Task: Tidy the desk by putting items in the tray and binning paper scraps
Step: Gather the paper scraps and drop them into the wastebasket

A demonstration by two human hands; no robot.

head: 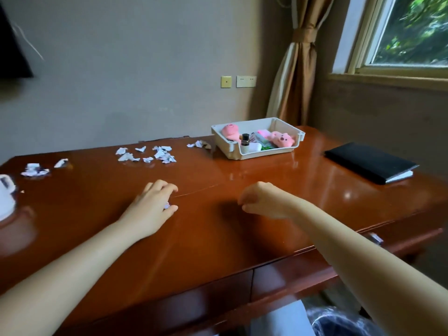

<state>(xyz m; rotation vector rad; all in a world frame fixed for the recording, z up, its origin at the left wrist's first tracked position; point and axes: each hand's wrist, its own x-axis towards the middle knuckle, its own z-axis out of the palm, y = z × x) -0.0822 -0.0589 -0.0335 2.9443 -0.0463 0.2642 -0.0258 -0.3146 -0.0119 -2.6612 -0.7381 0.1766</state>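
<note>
While L hand (155,202) pinches paper scrap (166,205) on desk (218,241), R hand (263,201) hangs empty, fingers loosely curled. Left of tray (264,154) lie more scraps (160,152).

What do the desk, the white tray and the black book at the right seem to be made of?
Desk: probably wood under glossy reddish-brown lacquer; it reflects bright highlights. White tray: moulded plastic, by its thin walls. Black book: matte cover, leather or imitation, cannot tell; white page edges look like paper.
</note>
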